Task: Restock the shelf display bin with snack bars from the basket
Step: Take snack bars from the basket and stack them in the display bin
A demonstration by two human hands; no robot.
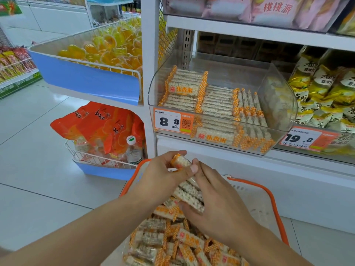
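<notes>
Shelf (pixel 249 35) carries clear bin (pixel 284 104), part-filled with bars (pixel 184 89); basket (pixel 276 208) on floor (pixel 38 169).

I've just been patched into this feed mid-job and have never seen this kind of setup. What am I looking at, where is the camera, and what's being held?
There is no machine here: a person works with bare hands, and the single picture comes from a camera worn on their head, looking forward and down. The left hand and right hand together hold a small stack of snack bars, each with a curled grip. Below them sits an orange-rimmed basket piled with loose bars. Ahead, on the shelf, is the clear display bin, partly filled with neat rows of the same bars and bearing an orange price tag.
</notes>
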